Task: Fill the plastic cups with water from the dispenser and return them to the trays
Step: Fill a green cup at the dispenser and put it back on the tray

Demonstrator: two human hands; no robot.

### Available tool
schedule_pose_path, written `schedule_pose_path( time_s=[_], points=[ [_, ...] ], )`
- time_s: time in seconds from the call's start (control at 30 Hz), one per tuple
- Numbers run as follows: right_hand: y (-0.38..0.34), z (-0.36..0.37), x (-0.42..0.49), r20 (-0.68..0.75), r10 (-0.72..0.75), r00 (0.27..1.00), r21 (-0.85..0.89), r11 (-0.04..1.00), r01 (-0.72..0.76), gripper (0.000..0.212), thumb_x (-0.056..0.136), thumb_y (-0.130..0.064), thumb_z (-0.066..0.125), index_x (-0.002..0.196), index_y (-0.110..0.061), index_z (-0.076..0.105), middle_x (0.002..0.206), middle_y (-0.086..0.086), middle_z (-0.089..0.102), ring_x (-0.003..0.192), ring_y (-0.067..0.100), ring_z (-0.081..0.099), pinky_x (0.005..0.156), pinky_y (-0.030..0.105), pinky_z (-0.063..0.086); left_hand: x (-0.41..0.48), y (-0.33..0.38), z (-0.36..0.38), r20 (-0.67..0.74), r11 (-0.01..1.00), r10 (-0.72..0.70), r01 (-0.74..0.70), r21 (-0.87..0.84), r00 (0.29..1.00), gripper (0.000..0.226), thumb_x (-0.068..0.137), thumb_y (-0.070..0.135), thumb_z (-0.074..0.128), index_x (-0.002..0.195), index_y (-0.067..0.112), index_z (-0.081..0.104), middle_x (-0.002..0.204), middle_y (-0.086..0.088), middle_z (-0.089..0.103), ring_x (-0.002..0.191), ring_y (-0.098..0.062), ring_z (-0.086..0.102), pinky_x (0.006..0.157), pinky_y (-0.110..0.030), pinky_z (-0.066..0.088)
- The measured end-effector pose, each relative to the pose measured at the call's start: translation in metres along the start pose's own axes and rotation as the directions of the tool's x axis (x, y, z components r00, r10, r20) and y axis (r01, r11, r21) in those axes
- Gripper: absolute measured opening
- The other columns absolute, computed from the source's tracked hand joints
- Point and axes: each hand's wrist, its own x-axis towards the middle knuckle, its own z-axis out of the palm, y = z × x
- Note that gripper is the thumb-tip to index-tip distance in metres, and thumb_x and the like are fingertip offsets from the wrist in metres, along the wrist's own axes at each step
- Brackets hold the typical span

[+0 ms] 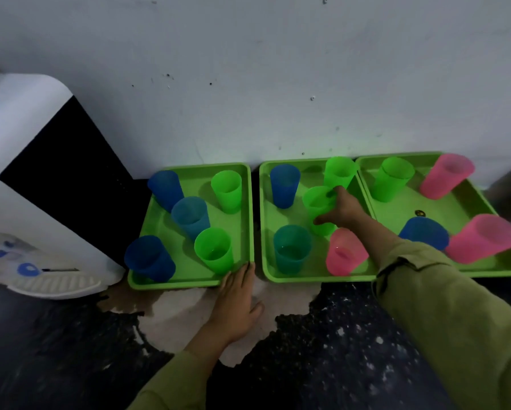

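The right hand [341, 213] is clamped on the light green plastic cup [317, 202] that stands in the centre of the middle green plastic tray [307, 279]. The thumb and the fingers curl round its upper wall. I cannot tell if this cup has water inside. The teal cup [291, 250] on the same tray shows a water surface, so I judge the tray is partly done and this cup goes next to the white water dispenser [26, 173], which is well apart at the far left.

The left hand [236, 303] lies flat on the dark speckled surface [337, 350] with fingers straight and holds nothing. Its fingertips touch the near corner of the left green tray [174, 285].

To do this step well, the cup should go straight up first, because the pink translucent cup [344, 253] is just beside the wrist and a second green cup [338, 171] stands just behind. A sideways pull can knock them. The thin wall may bend, so a light squeeze is better. The way to the dispenser goes over the left tray, so the cup must travel higher than the cups there.
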Motion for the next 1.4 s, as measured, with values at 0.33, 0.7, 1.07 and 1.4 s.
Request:
schedule_pose_path(
  time_s=[0.33, 0.7, 1.07, 1.4],
  points=[
    [0.008, -0.007, -0.011, 0.036, 0.007, 0.999, 0.061, 0.998, -0.009, 0.091, 0.06, -0.021, 0.088, 0.133, 0.001, 0.038, 0.13, 0.02, 0.053, 0.118, 0.033, 0.052, 0.1, 0.041, 0.043, 0.007, 0.014, -0.021, -0.047, 0.94, -0.119, 0.097, -0.328, 0.992, 0.051, 0.092, 0.027, 0.054, 0.139, 0.013, 0.041, 0.139, -0.002, 0.043, 0.124, -0.018, 0.045, 0.104, -0.032, 0.039],
    [-0.004, -0.027, 0.003, -0.166, 0.008, 0.986, 0.185, 0.983, 0.023, 0.053, 0.09, -0.039, 0.058, 0.13, -0.008, 0.044, 0.094, 0.02, 0.06, 0.086, 0.03, 0.059, 0.077, 0.037, 0.047, 0.009, 0.016, -0.02, -0.033, 0.904, -0.168, 0.14, -0.403, 0.985, 0.048, 0.091, 0.023, 0.055, 0.136, 0.009, 0.044, 0.136, -0.005, 0.043, 0.124, -0.019, 0.045, 0.105, -0.037, 0.04],
    [0.004, -0.023, 0.042, -0.262, -0.035, 0.964, -0.163, 0.987, -0.009, 0.051, 0.087, -0.017, 0.061, 0.133, -0.002, 0.045, 0.119, 0.034, 0.054, 0.113, 0.042, 0.049, 0.09, 0.039, 0.036, 0.013, 0.006, -0.018, -0.07, 0.939, -0.141, 0.111, -0.325, 0.987, 0.047, 0.092, 0.022, 0.052, 0.137, 0.011, 0.043, 0.136, -0.002, 0.044, 0.123, -0.016, 0.045, 0.104, -0.025, 0.036],
    [0.008, -0.016, 0.064, -0.387, 0.004, 0.922, 0.151, 0.987, 0.059, 0.093, 0.067, -0.026, 0.084, 0.137, -0.002, 0.028, 0.135, 0.026, 0.041, 0.124, 0.038, 0.043, 0.1, 0.037, 0.036, 0.015, 0.002, -0.011, -0.129, 0.951, -0.121, 0.078, -0.298, 0.984, 0.045, 0.092, 0.024, 0.05, 0.136, 0.015, 0.044, 0.13, 0.0, 0.045, 0.117, -0.015, 0.047, 0.097, -0.024, 0.037]
  ],
)
